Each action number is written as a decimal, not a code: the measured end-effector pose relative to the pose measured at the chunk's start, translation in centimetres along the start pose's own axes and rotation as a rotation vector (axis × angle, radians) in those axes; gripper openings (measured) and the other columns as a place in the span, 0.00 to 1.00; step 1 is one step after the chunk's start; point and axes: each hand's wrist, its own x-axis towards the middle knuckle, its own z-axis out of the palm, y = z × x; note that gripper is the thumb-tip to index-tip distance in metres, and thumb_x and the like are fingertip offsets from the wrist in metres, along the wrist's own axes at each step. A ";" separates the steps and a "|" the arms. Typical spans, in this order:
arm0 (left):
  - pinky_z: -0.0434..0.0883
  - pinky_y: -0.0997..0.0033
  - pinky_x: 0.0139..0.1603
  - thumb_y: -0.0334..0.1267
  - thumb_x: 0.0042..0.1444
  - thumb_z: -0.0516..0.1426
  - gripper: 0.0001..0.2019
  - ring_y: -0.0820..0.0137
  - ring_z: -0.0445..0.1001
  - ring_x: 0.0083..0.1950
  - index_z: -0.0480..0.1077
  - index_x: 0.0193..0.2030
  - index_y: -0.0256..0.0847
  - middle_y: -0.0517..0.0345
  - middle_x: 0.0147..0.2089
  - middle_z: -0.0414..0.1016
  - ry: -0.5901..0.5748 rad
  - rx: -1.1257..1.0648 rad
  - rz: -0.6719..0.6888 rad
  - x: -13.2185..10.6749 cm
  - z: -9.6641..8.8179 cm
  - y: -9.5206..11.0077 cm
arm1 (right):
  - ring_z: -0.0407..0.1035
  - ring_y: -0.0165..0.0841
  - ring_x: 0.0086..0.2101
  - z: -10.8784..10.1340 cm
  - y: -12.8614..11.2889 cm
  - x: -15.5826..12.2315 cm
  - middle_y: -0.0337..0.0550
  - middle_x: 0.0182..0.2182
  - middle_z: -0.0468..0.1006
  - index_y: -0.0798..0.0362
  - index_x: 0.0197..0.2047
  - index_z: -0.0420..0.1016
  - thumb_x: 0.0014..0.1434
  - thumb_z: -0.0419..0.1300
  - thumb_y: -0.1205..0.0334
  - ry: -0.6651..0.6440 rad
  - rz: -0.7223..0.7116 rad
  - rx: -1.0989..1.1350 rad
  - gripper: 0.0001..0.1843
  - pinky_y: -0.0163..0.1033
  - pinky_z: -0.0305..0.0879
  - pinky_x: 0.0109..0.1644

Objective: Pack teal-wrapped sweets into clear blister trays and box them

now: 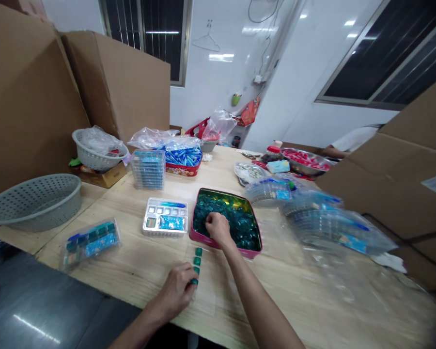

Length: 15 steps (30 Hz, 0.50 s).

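My right hand (217,228) reaches into a pink-rimmed square tin (254,251) filled with small teal pieces (240,220); its fingers are curled down among them, and what they pinch is hidden. My left hand (177,288) rests on the wooden table (138,266) close to me, fingers bent onto the nearest of a short row of teal pieces (197,260). Left of the tin lies a clear plastic tray (165,216) with small compartments and a blue card.
A filled clear pack (90,241) lies at the left. A grey basket (36,199), a white basket (97,154), a stack of packs (148,168), a red box of blue items (183,159) and loose clear trays (312,213) ring the table. Cardboard boxes (29,97) stand left and right.
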 end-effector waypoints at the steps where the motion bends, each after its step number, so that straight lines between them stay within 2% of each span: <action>1: 0.62 0.74 0.33 0.24 0.47 0.54 0.09 0.70 0.69 0.32 0.73 0.33 0.36 0.55 0.31 0.70 0.017 -0.008 -0.008 0.0 -0.1 0.0 | 0.72 0.38 0.31 -0.3 0.2 -0.1 0.47 0.25 0.78 0.55 0.22 0.74 0.44 0.57 0.74 0.000 -0.003 0.037 0.08 0.36 0.60 0.33; 4: 0.62 0.74 0.31 0.29 0.49 0.56 0.07 0.72 0.66 0.28 0.74 0.35 0.36 0.56 0.30 0.69 0.129 -0.073 -0.042 0.2 -0.7 0.5 | 0.70 0.33 0.26 -1.7 0.8 -1.3 0.41 0.21 0.76 0.54 0.22 0.72 0.45 0.58 0.70 -0.012 -0.027 0.159 0.04 0.33 0.61 0.30; 6: 0.61 0.73 0.31 0.33 0.52 0.55 0.07 0.72 0.65 0.29 0.74 0.31 0.36 0.56 0.28 0.69 0.232 -0.183 -0.096 0.8 -1.1 1.1 | 0.68 0.31 0.23 -2.6 0.9 -3.1 0.39 0.19 0.74 0.54 0.23 0.71 0.47 0.60 0.65 -0.038 -0.046 0.377 0.04 0.32 0.61 0.27; 8: 0.61 0.73 0.31 0.36 0.54 0.54 0.09 0.72 0.66 0.30 0.74 0.29 0.35 0.55 0.29 0.70 0.306 -0.421 -0.211 1.7 -1.3 1.8 | 0.66 0.29 0.21 -3.2 0.7 -5.4 0.37 0.19 0.73 0.54 0.24 0.70 0.47 0.64 0.59 -0.086 -0.054 0.692 0.08 0.32 0.60 0.25; 10: 0.63 0.72 0.32 0.39 0.51 0.57 0.10 0.70 0.68 0.32 0.76 0.35 0.35 0.52 0.32 0.73 0.325 -0.778 -0.328 2.7 -1.2 2.3 | 0.64 0.28 0.21 -3.3 0.4 -7.9 0.37 0.21 0.73 0.54 0.24 0.70 0.45 0.67 0.56 -0.129 -0.062 0.940 0.12 0.32 0.60 0.26; 13: 0.64 0.72 0.34 0.40 0.44 0.63 0.13 0.71 0.69 0.32 0.76 0.35 0.33 0.52 0.32 0.75 0.302 -1.220 -0.383 3.4 -0.8 2.8 | 0.64 0.28 0.23 -2.9 -0.1 -11.0 0.38 0.22 0.73 0.54 0.24 0.70 0.45 0.68 0.56 -0.131 -0.084 1.010 0.13 0.33 0.61 0.27; 15: 0.64 0.73 0.35 0.38 0.40 0.66 0.12 0.74 0.69 0.30 0.76 0.31 0.33 0.54 0.30 0.75 0.313 -1.337 -0.381 3.3 -0.6 2.9 | 0.65 0.29 0.24 -2.3 -0.3 -12.2 0.38 0.22 0.72 0.54 0.24 0.71 0.46 0.68 0.56 -0.105 -0.083 1.011 0.12 0.33 0.61 0.28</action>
